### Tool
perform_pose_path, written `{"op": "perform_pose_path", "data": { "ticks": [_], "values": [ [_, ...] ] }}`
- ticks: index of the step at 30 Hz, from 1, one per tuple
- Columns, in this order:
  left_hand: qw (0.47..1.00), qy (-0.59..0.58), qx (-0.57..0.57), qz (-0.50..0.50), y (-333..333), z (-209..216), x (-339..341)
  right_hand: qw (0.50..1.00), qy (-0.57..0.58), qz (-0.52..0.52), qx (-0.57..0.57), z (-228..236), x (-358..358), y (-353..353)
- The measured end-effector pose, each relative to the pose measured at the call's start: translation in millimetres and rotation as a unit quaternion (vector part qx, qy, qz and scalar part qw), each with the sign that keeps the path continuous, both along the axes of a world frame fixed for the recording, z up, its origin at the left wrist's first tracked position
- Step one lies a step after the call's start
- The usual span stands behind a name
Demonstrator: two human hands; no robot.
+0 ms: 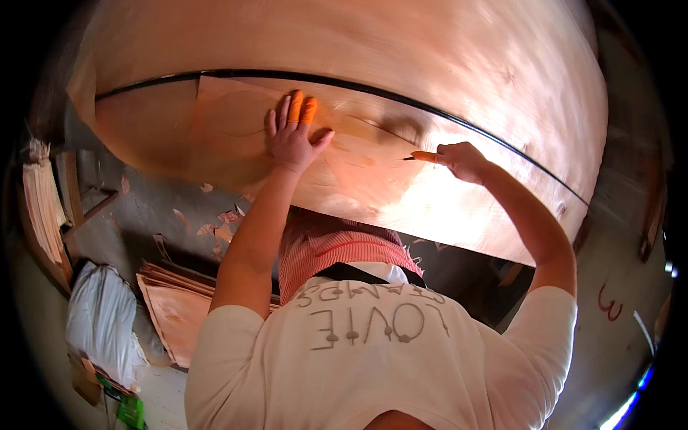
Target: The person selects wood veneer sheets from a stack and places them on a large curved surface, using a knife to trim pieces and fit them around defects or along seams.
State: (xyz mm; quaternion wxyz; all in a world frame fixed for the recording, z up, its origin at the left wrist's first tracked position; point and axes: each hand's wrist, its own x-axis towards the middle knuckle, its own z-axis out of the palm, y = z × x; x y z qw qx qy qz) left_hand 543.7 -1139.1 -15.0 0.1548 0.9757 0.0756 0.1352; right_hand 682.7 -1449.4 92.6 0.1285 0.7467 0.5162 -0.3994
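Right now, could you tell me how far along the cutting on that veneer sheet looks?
A smaller veneer piece already lies on the big veneer sheet, and offcuts litter the floor. In hand: the left hand presses flat on the sheet while the right hand holds an orange-handled knife, tip on the wood. Most of the sheet looks uncut.

Veneer sheet [444, 64]: pale reddish-tan. Left hand [292, 136]: 2 orange fingertip covers. Cutter [424, 156] in right hand [464, 160]: orange. Shirt [373, 358]: white, grey lettering. Apron [330, 247]: red-and-white stripes. Sack [100, 322]: white. Stacked veneer pieces [172, 304]: tan.
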Motion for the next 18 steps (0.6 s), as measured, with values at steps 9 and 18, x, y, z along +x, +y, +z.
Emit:
{"op": "perform_pose_path", "data": {
  "ticks": [9,18],
  "values": [
    [0.998,-0.029,-0.049,-0.001,3.5,-1.9,-4.1,0.974,-0.068,0.087,0.197,-60.6,9.3,123.3],
    [0.997,-0.056,-0.049,0.013,5.7,-5.4,-7.3,0.989,-0.042,-0.135,0.037,-40.9,-17.4,99.1]
  ]
}}
